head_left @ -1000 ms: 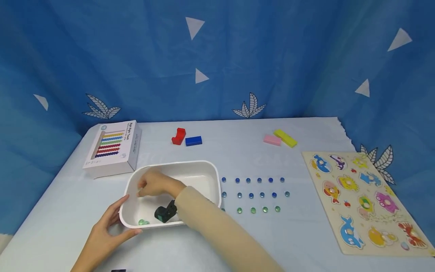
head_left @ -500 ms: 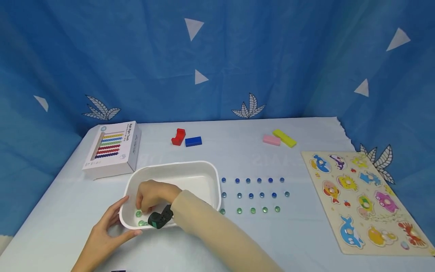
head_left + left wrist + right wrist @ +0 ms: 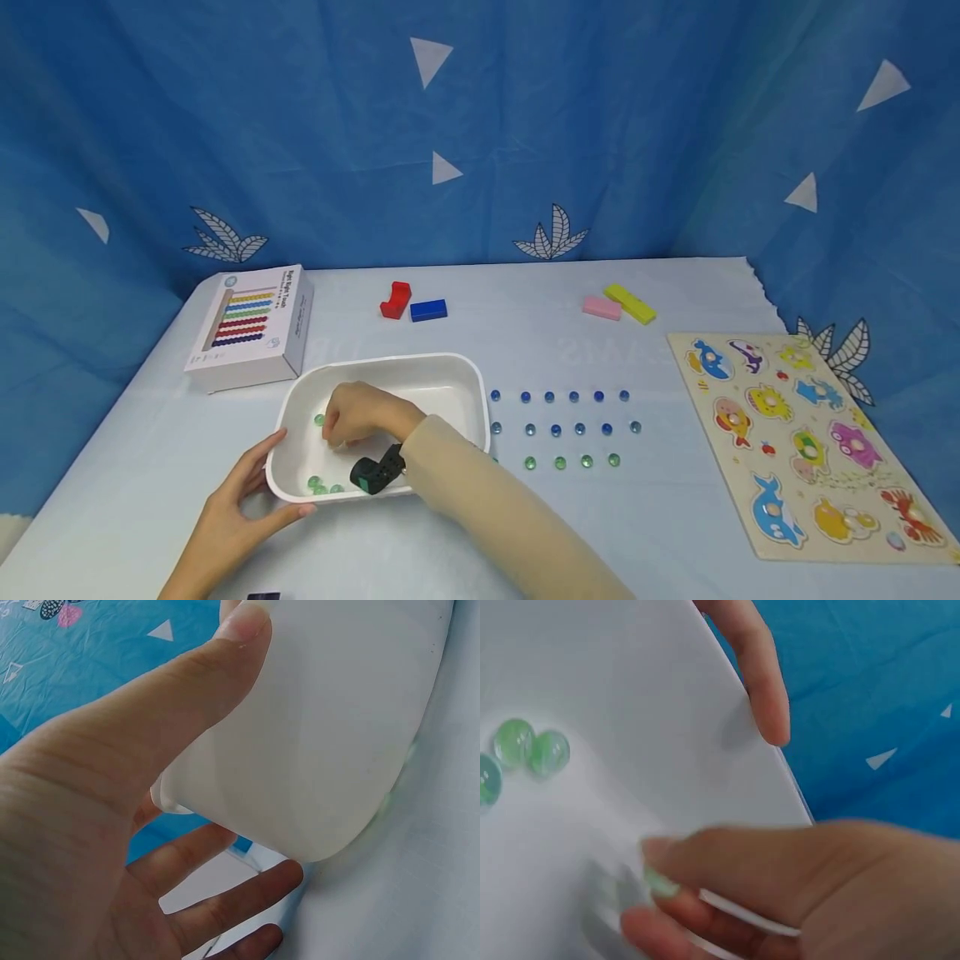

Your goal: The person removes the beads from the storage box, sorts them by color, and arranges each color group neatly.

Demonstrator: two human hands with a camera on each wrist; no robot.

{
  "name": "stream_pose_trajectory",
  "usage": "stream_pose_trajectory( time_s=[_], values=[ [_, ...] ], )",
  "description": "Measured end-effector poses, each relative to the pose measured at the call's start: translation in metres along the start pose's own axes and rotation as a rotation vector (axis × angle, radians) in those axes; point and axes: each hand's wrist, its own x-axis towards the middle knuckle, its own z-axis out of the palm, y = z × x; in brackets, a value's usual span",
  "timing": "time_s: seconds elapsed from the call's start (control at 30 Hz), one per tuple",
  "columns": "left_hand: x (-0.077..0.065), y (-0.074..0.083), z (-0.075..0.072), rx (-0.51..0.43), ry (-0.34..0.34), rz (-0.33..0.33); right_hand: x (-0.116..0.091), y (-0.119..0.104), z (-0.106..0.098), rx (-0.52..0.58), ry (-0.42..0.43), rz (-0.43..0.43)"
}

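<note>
My left hand (image 3: 228, 512) grips the left end of a white tray (image 3: 446, 400), thumb near the front rim and fingers at the left side. In the left wrist view the thumb lies across the tray's outer wall (image 3: 300, 750). My right hand (image 3: 356, 412) is inside the tray, and in the right wrist view it pinches a green glass marble (image 3: 660, 883) between thumb and finger. Several other green marbles (image 3: 320, 491) lie in the tray's front left corner. One more marble (image 3: 319, 419) sits left of my right hand, near the tray's left wall.
Right of the tray, blue marbles (image 3: 556, 430) and green marbles (image 3: 560, 462) stand in rows. An abacus box (image 3: 251, 329) is behind left. Red (image 3: 396, 300), blue (image 3: 428, 310), pink (image 3: 602, 307) and yellow (image 3: 630, 303) blocks lie behind. A sea-animal puzzle board (image 3: 810, 450) is far right.
My right hand moved toward the tray's front, then back and slightly right. More green marbles now show in the tray's front left corner and by its left wall. My left hand stays put.
</note>
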Motion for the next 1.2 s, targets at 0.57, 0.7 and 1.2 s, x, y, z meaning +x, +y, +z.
stream_pose_trajectory(
  time_s=[0.57, 0.7, 1.2],
  values=[
    [0.0, 0.004, 0.001, -0.016, -0.019, -0.053, -0.124, 0.057, -0.073, 0.353, 0.292, -0.312],
    [-0.002, 0.004, 0.0, 0.002, -0.006, -0.049, -0.165, 0.095, -0.081, 0.305, 0.436, -0.164],
    [-0.001, 0.003, -0.001, -0.003, -0.024, -0.033, -0.311, 0.253, -0.036, 0.118, 0.663, 0.321]
  ],
)
